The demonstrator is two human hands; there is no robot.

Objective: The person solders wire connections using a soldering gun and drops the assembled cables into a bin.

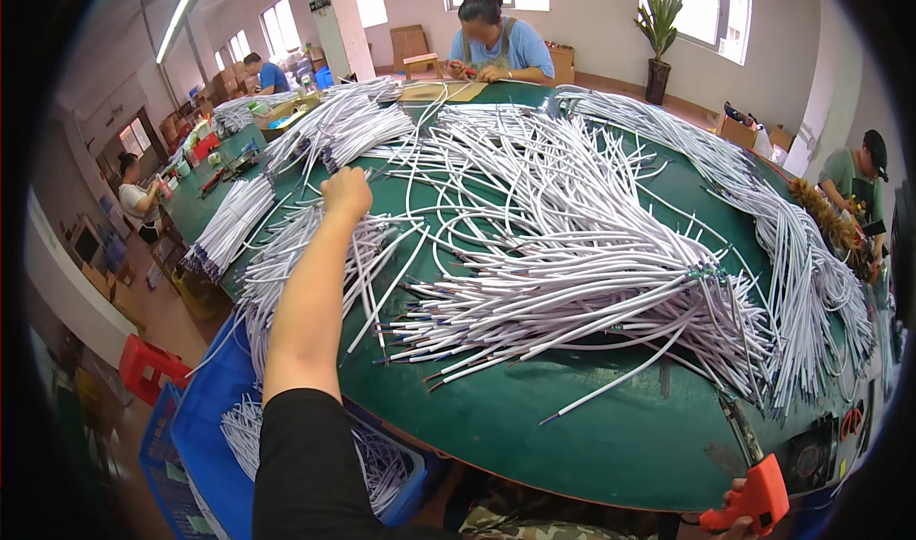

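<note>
right hand (739, 524) grips orange tool (756, 498), left hand (347, 193) by white cables (272, 261).

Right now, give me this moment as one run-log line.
left hand: curled beside white wires, grip hidden | right hand: holding orange gun-shaped tool | green table: strewn with wires | blue bin: wires inside

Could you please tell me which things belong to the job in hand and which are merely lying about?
Apparently in use:
orange pistol-shaped tool, held by right hand
long white cables, near left hand

Apparently lying about:
red plastic stool
spiky green plant in dark pot
</note>
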